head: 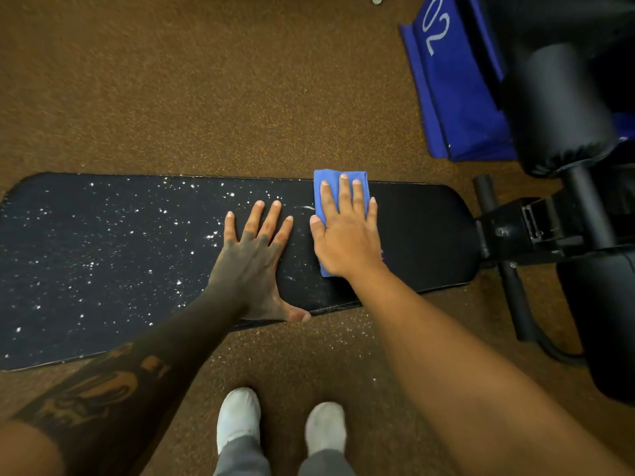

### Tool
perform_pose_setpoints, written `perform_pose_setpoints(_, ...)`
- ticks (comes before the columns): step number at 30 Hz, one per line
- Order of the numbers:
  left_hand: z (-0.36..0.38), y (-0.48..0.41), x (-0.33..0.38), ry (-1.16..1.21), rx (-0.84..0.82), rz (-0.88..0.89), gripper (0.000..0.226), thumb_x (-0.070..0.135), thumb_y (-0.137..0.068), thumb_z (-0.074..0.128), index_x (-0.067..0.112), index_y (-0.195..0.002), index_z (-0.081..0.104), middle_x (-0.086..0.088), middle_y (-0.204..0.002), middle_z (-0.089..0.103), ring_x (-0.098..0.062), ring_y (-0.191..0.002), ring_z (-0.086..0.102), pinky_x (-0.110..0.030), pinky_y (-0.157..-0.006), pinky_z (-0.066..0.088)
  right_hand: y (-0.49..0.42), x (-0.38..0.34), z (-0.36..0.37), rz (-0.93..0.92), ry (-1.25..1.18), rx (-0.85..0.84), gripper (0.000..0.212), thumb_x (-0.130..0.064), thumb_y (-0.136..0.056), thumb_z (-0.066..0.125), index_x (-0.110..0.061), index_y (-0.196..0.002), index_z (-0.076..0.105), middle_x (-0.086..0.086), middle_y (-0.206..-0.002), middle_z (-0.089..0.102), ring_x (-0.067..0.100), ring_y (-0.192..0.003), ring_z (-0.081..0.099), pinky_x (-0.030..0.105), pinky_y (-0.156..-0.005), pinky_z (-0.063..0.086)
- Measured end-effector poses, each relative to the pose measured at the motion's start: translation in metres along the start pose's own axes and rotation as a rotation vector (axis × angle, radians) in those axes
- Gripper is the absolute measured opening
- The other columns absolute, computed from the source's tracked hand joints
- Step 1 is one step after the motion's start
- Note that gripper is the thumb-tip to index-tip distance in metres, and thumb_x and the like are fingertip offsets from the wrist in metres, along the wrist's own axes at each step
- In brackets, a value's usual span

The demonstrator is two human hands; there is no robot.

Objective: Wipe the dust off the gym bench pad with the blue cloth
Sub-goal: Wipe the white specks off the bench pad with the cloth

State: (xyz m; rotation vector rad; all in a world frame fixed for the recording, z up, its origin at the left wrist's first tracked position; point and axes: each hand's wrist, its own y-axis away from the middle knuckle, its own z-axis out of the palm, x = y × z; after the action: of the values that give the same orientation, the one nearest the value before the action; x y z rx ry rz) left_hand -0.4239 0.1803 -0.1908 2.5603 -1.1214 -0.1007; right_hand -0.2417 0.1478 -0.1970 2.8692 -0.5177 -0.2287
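A long black gym bench pad (103, 269) runs left to right across the view. White dust specks cover its left and middle parts, while the right end looks plain black. A folded blue cloth (330, 178) lies on the pad toward the right, reaching its far edge. My right hand (347, 235) presses flat on the cloth with the fingers spread. My left hand (254, 259) rests flat on the bare pad just left of the cloth, fingers apart, thumb at the near edge.
The bench's black metal frame (536, 231) and round foam rollers (563, 108) stand at the right. A blue bag with white numerals (450, 80) lies on the brown speckled floor (206, 80) behind. My two white shoes (281, 420) stand below the pad's near edge.
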Motion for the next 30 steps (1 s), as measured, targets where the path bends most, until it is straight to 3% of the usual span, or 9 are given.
perform_pose_setpoints(10,0.001,0.004,0.0,-0.022,0.019,-0.019,0.162,0.112,-0.034,0.026,0.012,-0.156,-0.011,-0.012,-0.165,-0.019,-0.033,-0.152,-0.019,-0.065,-0.12,-0.004,0.108,-0.005,0.027,-0.039,-0.038,-0.014,0.063,-0.045,-0.102,0.014,-0.023,-0.157,-0.006,0.008,-0.166,-0.011,0.027,-0.151,-0.019,0.051,-0.122,-0.003)
perform_pose_setpoints(14,0.001,0.005,0.0,-0.041,0.006,-0.016,0.163,0.111,-0.033,0.025,0.011,-0.156,-0.012,-0.013,-0.165,-0.019,-0.033,-0.152,-0.019,-0.064,-0.119,-0.004,0.093,0.003,0.027,-0.071,-0.018,0.003,0.062,-0.042,-0.102,0.021,-0.023,-0.158,0.003,0.007,-0.167,-0.004,0.027,-0.152,-0.013,0.052,-0.122,-0.001)
perform_pose_setpoints(20,0.001,0.006,-0.001,-0.042,0.012,-0.007,0.165,0.112,-0.031,0.028,0.01,-0.156,-0.007,-0.013,-0.166,-0.015,-0.033,-0.152,-0.016,-0.066,-0.12,0.0,0.043,0.002,0.011,-0.032,-0.018,0.009,0.06,-0.039,-0.104,0.023,-0.023,-0.158,0.001,0.007,-0.167,-0.007,0.027,-0.152,-0.012,0.051,-0.122,-0.001)
perform_pose_setpoints(30,0.0,0.006,-0.005,-0.034,-0.005,0.023,0.162,0.11,-0.035,0.032,0.01,-0.156,-0.007,-0.013,-0.166,-0.015,-0.033,-0.152,-0.016,-0.066,-0.12,0.0,0.104,-0.001,0.029,-0.066,-0.015,-0.01,0.061,-0.041,-0.102,0.016,-0.021,-0.158,0.003,0.008,-0.167,-0.001,0.027,-0.152,-0.011,0.052,-0.123,0.004)
